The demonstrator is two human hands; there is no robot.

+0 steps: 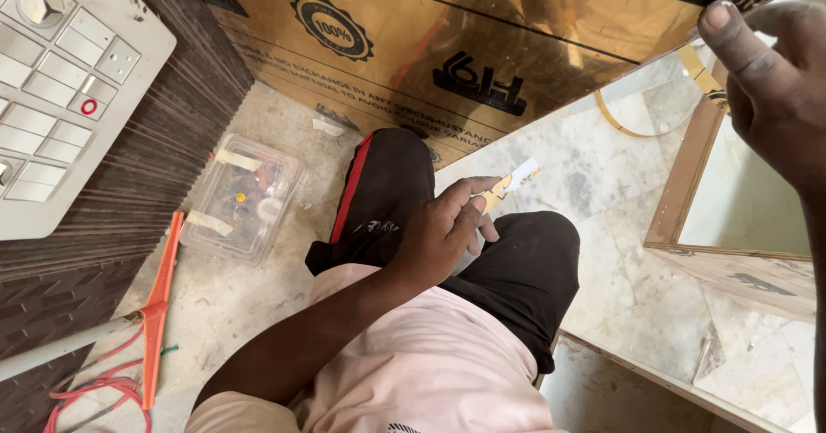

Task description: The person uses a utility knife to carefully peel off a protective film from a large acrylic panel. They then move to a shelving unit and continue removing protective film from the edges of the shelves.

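My left hand (443,227) rests over my knees in black shorts (516,270) and pinches a small white and yellow strip (514,180) between thumb and fingers. My right hand (770,72) is at the upper right. Its thumb presses on the lower edge of a large shiny gold panel (482,46) that leans across the top of the view. Part of my right hand runs out of the frame.
A white switch plate (60,80) sits on a dark ribbed wall panel (172,132) at left. On the marble floor (619,175) lie a clear plastic box of small parts (241,196), an orange tool (159,304), red wires (86,394) and a wooden-framed board (688,184).
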